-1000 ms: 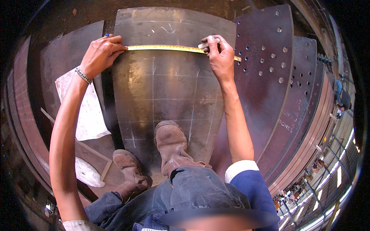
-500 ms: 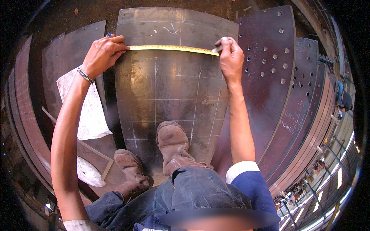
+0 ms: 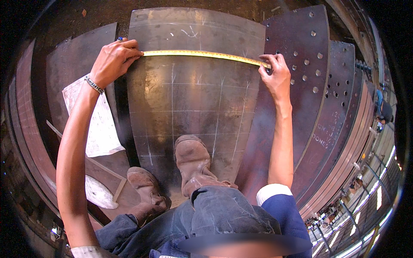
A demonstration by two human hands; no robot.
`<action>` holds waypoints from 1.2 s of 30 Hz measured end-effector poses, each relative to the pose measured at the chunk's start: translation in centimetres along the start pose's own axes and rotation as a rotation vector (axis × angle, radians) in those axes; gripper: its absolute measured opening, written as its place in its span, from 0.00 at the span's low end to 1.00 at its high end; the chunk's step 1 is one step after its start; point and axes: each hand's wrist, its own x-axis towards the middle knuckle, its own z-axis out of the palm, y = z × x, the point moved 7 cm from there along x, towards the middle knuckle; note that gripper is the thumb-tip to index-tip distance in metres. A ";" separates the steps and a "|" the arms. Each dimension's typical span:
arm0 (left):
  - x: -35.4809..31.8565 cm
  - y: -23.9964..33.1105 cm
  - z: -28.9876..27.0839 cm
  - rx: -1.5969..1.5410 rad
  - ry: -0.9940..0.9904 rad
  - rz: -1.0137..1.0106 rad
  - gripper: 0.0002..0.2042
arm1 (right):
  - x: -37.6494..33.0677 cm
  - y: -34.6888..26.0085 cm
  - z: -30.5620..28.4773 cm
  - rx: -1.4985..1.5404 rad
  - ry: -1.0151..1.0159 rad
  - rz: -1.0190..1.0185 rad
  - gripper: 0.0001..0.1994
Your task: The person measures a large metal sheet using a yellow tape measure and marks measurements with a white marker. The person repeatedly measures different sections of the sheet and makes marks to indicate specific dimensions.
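A yellow measuring tape (image 3: 202, 54) is stretched across the far end of a dark, wedge-shaped steel plate (image 3: 193, 112) marked with a chalk grid. My left hand (image 3: 114, 60) pins the tape's end at the plate's left edge; a metal bracelet sits on that wrist. My right hand (image 3: 275, 75) pinches the tape at the plate's right edge. My two brown boots (image 3: 193, 161) stand on the plate's near end.
A paper drawing (image 3: 97, 124) lies on a plate at the left. To the right lie reddish steel plates (image 3: 309, 77) drilled with holes, then stacked curved plates. A small round white piece (image 3: 98, 192) lies near my left boot. A person (image 3: 383, 109) stands far right.
My right hand has slid rightward along the tape to the plate's right edge. My left hand has stayed at the left edge.
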 end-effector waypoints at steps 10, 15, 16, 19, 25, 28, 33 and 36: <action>0.0 -0.1 0.1 -0.014 -0.006 0.008 0.09 | -0.5 -0.5 1.3 -0.009 -0.067 -0.019 0.10; 0.2 0.2 -0.3 -0.031 0.001 0.014 0.08 | -0.4 -0.4 1.7 -0.066 -0.076 -0.084 0.09; 0.2 0.2 -0.4 -0.036 0.009 0.018 0.08 | -0.4 -0.4 1.7 -0.091 -0.071 -0.106 0.09; -0.2 -0.1 -0.3 -0.077 0.049 0.008 0.08 | -0.3 -0.6 2.1 -0.168 -0.060 -0.150 0.07; -0.5 -0.9 -0.1 -0.094 0.020 -0.034 0.12 | -0.9 -3.0 3.2 -0.218 0.006 -0.261 0.07; -0.3 -0.7 -0.4 -0.103 0.031 -0.045 0.12 | -0.8 -5.1 4.2 -0.181 -0.009 -0.282 0.09; -0.5 -0.7 0.0 -0.106 0.028 -0.015 0.10 | 0.0 -9.2 6.6 -0.108 0.000 -0.315 0.08; -0.5 -0.6 -0.3 -0.115 0.053 0.004 0.10 | 0.4 -10.8 7.4 -0.061 0.009 -0.327 0.08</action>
